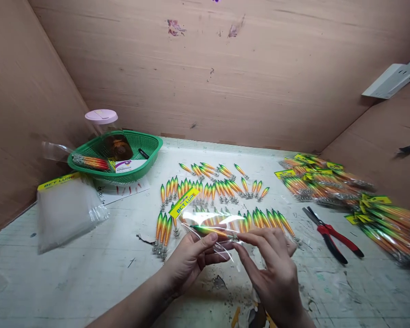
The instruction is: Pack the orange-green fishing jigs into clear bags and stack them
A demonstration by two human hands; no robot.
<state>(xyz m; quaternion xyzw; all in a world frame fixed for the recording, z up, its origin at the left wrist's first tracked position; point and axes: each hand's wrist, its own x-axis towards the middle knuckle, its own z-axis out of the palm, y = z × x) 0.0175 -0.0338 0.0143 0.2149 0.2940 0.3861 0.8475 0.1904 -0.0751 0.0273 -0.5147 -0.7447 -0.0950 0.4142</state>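
Observation:
A green-to-orange fishing lure (210, 232) lies sideways between my hands, level with the open lower edge of a clear plastic bag. The bag has a yellow "BCT LURE" header (185, 203). With thumb and fingers, my left hand (188, 258) grips the lure's body and the bag's edge. My right hand (275, 260) pinches the hooked end of the lure between thumb and forefinger. How far the lure sits inside the film is hard to tell. Behind the bag, rows of similar lures (225, 190) lie on the white tabletop, partly seen through the film.
On the left stand a green basket (146, 168) holding a pink-lidded jar (101, 117) and a stack of empty header bags (68, 214). Red-handled pliers (333, 234) lie to the right. Beyond them are piles of bagged lures (389, 223). Wooden walls enclose the table.

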